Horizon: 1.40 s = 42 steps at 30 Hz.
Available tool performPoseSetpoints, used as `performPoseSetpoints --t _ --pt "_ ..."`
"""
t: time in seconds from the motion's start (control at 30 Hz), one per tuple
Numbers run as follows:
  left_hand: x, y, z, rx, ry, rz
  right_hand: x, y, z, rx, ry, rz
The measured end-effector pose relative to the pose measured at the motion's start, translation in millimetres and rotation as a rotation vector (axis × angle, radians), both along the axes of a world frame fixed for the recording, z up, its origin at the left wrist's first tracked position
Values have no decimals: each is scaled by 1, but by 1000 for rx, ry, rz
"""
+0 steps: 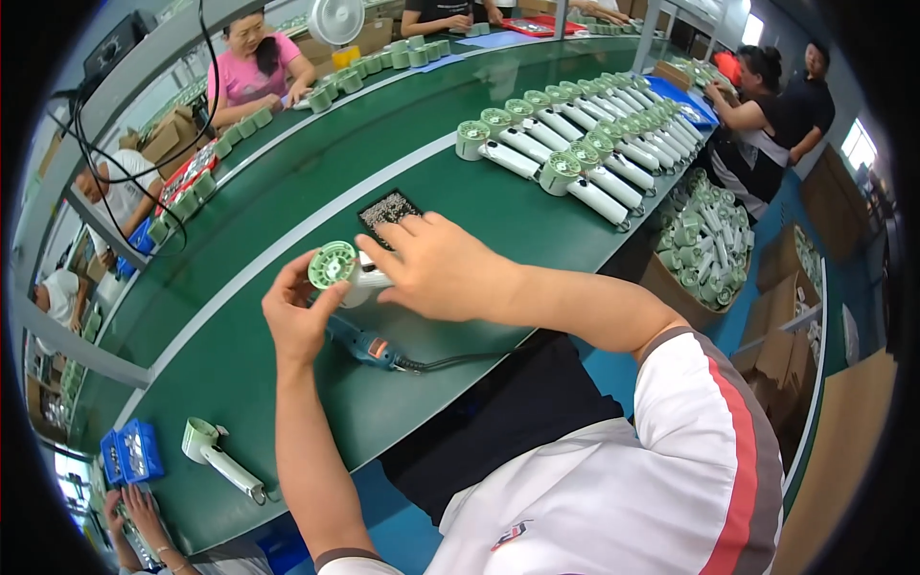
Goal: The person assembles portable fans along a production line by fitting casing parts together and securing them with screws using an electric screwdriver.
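My left hand is closed around the head of a white hair dryer, thumb in front. The round green end of the hair dryer faces up toward me. My right hand bends over its handle, thumb below and fingers above; the palm hides most of the handle. Just beyond the right fingers lies a black tray of small screws. A blue-grey electric screwdriver with an orange switch rests on the table under the hair dryer, its black cord running right.
Rows of similar hair dryers lie at the far right of the green table. Another hair dryer lies at near left, beside blue bins and a co-worker's hands. A full carton stands right of the table. Co-workers sit across.
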<state>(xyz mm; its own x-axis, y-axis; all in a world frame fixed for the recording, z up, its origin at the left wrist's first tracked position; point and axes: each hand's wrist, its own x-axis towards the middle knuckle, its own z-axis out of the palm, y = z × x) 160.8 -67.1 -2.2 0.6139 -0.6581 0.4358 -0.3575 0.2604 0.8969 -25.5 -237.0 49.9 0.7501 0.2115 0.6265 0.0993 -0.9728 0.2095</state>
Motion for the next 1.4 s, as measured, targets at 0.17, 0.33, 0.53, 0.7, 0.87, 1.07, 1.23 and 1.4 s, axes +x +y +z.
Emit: performPoseSetpoints --t 0.17,0.33,0.53,0.7,0.87,1.07,1.23,1.4 --pt "-28 -24 0 -51 -121 -25 -23 -48 -29 235 64 -16" --pt "-22 -11 3 -94 -270 119 -17 -130 -40 465 -23 -420" --pt "-13 8 53 -35 -648 596 15 -197 -88 445 105 -625" --pt "-2 111 73 340 -585 1098 21 -185 -73 243 218 -632" --pt "-3 248 48 865 -299 1553 3 -138 -52 -8 -7 -498" --pt "6 299 4 920 263 1245 15 -31 -17 77 -166 74" --pt "8 282 -4 689 322 1130 9 51 -1 267 -110 353" --pt "-12 221 10 295 472 998 1 114 -29 596 -35 479"
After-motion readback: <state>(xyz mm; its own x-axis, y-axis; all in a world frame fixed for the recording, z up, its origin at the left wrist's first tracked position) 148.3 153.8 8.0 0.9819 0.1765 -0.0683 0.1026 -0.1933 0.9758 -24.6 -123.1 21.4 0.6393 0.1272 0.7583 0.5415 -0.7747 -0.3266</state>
